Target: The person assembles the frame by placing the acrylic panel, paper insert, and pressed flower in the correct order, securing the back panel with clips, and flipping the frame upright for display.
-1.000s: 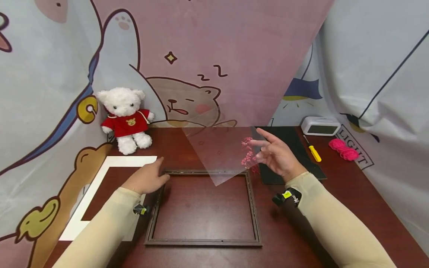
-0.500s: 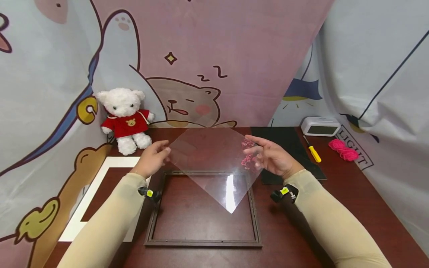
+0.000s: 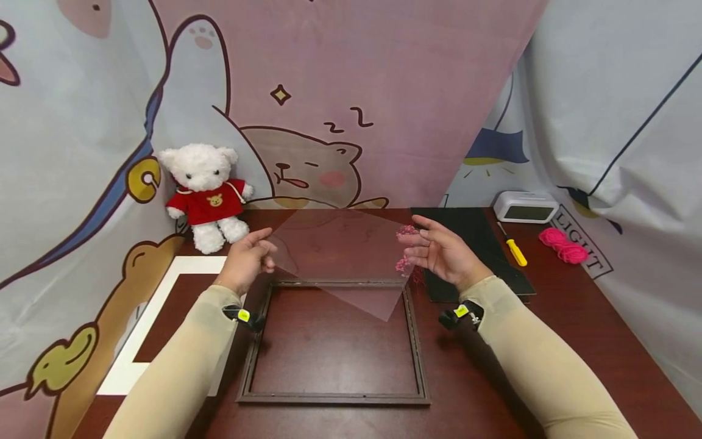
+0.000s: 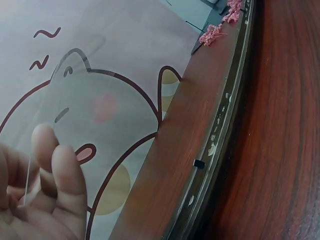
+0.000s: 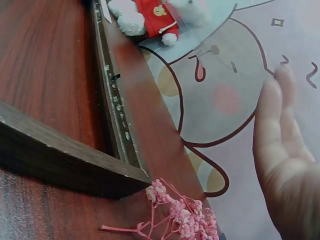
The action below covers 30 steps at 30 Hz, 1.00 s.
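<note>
A clear, thin sheet [image 3: 340, 250] is raised and tilted above the far side of a brown picture frame [image 3: 334, 398], one corner pointing toward me. My left hand [image 3: 243, 262] pinches the sheet's left corner; its edge shows as a fine line between the fingers [image 4: 65, 175] in the left wrist view. At the right edge, my right hand [image 3: 446, 256] holds the sheet with fairly straight fingers, palm facing inward. Pink dried flowers [image 5: 185, 215] lie beyond the frame's far right corner, partly overlapped by the sheet and right fingers in the head view.
A white mat border [image 3: 123, 353] lies left of the frame. Behind it sits a white teddy bear [image 3: 205, 195]. At the right are a black board [image 3: 466, 244], a yellow screwdriver [image 3: 514, 251], pink yarn [image 3: 563, 246] and a white clock [image 3: 525, 207]. Printed cloth hangs around the table.
My left hand has come up from beside the frame to take the sheet's left corner. The sheet has turned between both hands, and its near corner has dipped, then risen.
</note>
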Available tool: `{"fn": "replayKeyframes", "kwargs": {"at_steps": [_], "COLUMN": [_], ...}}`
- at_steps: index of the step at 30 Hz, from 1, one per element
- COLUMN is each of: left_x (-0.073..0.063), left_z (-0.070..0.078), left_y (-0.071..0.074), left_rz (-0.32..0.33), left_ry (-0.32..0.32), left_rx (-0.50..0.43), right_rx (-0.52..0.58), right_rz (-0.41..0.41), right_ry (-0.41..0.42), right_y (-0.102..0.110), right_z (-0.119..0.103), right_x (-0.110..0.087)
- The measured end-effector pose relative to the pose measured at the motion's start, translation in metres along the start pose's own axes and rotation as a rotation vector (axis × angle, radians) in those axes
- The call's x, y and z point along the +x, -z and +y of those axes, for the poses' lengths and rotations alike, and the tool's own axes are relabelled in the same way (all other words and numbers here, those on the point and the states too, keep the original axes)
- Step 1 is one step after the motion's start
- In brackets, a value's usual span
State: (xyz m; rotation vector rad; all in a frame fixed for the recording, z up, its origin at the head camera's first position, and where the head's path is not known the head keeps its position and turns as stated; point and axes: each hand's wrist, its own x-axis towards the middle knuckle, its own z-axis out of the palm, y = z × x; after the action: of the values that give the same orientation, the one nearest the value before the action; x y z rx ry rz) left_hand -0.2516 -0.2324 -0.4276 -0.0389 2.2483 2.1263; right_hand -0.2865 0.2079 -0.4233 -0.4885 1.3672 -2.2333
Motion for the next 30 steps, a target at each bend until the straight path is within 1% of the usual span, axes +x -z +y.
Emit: {"fn": "replayKeyframes", "kwargs": {"at_steps": [2, 4, 7, 10, 12, 14, 18, 22, 24, 27, 30], "left_x": [0.001, 0.002, 0.005, 0.006, 0.007, 0.007, 0.008, 0.011, 0.012, 0.013, 0.013], "left_z": [-0.001, -0.002, -0.006, -0.009, -0.01, -0.01, -0.01, -0.013, -0.015, -0.017, -0.018], "left_y": [-0.002, -0.004, -0.007, -0.009, -0.01, -0.012, -0.016, -0.02, -0.021, -0.022, -0.021], "left_rz": [0.056, 0.108, 0.183, 0.247, 0.276, 0.299, 0.326, 0.348, 0.348, 0.314, 0.26], "left_ry": [0.004, 0.009, 0.017, 0.028, 0.034, 0.04, 0.041, 0.052, 0.068, 0.104, 0.131], "left_rx": [-0.043, -0.084, -0.11, -0.123, -0.132, -0.147, -0.169, -0.192, -0.194, -0.147, -0.042], "right_rx": [-0.011, -0.049, -0.1, -0.124, -0.138, -0.156, -0.204, -0.319, -0.386, -0.447, -0.474], "right_rz": [0.063, 0.105, 0.142, 0.165, 0.178, 0.174, 0.179, 0.192, 0.189, 0.194, 0.227], "right_ry": [0.013, -0.006, -0.054, -0.089, -0.101, -0.112, -0.146, -0.198, -0.228, -0.259, -0.272], "right_y": [-0.002, -0.006, -0.011, -0.019, -0.024, -0.028, -0.034, -0.038, -0.04, -0.042, -0.041], "right_z": [0.002, 0.004, 0.008, 0.013, 0.016, 0.019, 0.026, 0.031, 0.033, 0.034, 0.034], "right_x": [0.001, 0.001, 0.001, 0.001, 0.001, 0.001, 0.001, 0.003, 0.003, 0.006, 0.01]}}
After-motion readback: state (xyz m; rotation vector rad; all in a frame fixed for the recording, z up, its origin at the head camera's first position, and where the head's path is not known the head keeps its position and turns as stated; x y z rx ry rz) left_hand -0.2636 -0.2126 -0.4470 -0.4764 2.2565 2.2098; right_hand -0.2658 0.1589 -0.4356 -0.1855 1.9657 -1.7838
